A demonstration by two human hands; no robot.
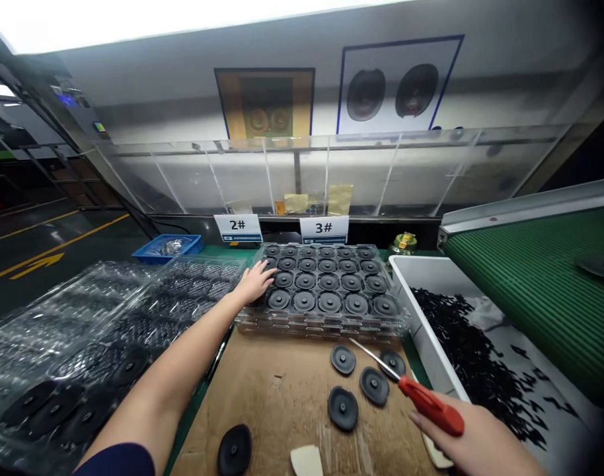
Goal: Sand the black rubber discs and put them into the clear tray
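Fingers of the left hand lie half spread, grip unclear, at black round discs in the clear plastic tray, right hand wraps a red-handled thin-shafted tool, and discs seem light, stiff, best held by rims.

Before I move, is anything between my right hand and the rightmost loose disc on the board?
Yes: the red tool in your right hand. Its shaft crosses in front of that disc in this view. I see nothing else between them.
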